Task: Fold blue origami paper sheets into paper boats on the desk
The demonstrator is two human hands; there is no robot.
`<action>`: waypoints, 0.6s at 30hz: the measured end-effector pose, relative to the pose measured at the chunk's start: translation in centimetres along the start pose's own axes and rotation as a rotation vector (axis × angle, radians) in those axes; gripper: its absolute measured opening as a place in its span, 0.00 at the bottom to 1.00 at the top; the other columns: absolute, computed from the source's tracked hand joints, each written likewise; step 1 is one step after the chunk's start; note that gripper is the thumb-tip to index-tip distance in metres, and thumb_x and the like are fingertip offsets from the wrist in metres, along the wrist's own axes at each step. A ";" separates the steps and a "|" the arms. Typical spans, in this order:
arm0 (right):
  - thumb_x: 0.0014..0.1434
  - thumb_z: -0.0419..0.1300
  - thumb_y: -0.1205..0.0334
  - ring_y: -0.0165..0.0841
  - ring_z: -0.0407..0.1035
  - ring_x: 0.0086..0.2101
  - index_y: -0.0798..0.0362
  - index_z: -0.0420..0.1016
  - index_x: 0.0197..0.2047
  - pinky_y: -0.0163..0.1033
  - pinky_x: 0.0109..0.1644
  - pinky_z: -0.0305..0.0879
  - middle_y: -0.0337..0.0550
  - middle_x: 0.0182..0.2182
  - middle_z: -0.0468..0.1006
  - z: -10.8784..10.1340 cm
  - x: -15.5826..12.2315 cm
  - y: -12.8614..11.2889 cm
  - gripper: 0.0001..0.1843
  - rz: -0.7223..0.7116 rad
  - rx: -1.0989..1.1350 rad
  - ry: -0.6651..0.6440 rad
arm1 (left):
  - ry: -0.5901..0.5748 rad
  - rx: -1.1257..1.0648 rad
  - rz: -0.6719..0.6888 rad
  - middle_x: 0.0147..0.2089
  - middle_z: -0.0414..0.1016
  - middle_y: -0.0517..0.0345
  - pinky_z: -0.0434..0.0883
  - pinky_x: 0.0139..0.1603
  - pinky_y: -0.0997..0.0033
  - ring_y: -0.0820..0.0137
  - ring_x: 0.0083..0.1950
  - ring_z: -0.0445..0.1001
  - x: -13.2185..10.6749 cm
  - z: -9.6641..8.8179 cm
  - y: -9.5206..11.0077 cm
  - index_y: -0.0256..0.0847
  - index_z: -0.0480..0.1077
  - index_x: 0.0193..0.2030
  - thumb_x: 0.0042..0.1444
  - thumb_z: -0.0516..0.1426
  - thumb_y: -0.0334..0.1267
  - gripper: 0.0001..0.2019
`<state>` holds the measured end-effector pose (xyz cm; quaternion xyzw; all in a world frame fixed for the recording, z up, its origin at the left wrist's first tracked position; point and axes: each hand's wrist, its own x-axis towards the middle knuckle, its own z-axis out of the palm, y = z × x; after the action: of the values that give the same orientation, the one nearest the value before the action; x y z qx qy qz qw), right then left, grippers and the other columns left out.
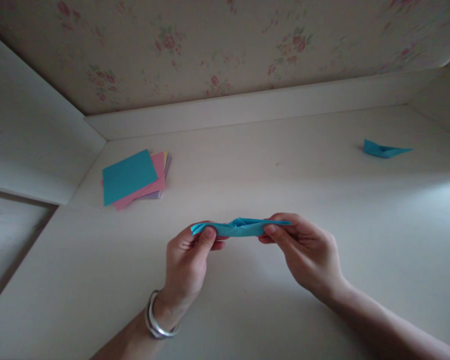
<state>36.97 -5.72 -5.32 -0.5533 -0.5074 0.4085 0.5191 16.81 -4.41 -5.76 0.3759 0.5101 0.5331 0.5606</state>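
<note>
The left hand [185,257] pinches one end of a folded blue paper [242,230], and the right hand [309,252] pinches the other. It is nearer than the paper pile [130,177] and to its right. Far right of the pile, a boat-shaped paper [385,150] sits on the desk [243,320].

Most fingers of the left hand [187,260] are hidden behind the folded blue paper [243,230] or curled beneath it, and the paper's underside is out of sight. The right hand [311,255] covers part of its other end. Both forearms are cut off, the left by the bottom edge, the right at the lower right corner. The top blue sheet [129,177] hides most of the pink, yellow and purple paper under it; the sheets cannot be counted. A speck [277,164] on the tabletop [247,310] is too small to identify. The wallpaper [228,45] blurs towards the upper right and runs out of view.
</note>
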 end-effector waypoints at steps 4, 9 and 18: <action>0.64 0.64 0.54 0.34 0.80 0.28 0.48 0.81 0.38 0.33 0.31 0.75 0.39 0.27 0.84 0.3 -0.3 -0.4 0.08 -0.002 -0.078 0.038 | 0.069 -0.041 0.017 0.31 0.84 0.57 0.80 0.34 0.77 0.70 0.31 0.82 -0.3 0.5 -0.1 0.41 0.82 0.37 0.53 0.68 0.46 0.11; 0.63 0.64 0.54 0.34 0.80 0.28 0.48 0.81 0.37 0.33 0.29 0.74 0.39 0.26 0.83 0.6 -0.2 -0.3 0.08 -0.004 -0.089 0.088 | 0.094 -0.075 -0.004 0.32 0.83 0.58 0.82 0.35 0.74 0.68 0.32 0.83 -0.4 0.8 0.3 0.40 0.81 0.37 0.53 0.69 0.46 0.12; 0.59 0.69 0.55 0.33 0.79 0.29 0.50 0.75 0.41 0.35 0.32 0.78 0.40 0.29 0.82 1.4 0.4 -0.5 0.11 0.045 0.295 -0.055 | -0.013 0.120 0.104 0.35 0.83 0.58 0.81 0.32 0.77 0.70 0.34 0.82 -0.6 0.3 1.5 0.43 0.82 0.40 0.58 0.65 0.41 0.07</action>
<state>35.57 -5.14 -5.01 -0.4709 -0.4432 0.5051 0.5716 16.87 -4.77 -4.18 0.4382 0.5175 0.5275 0.5118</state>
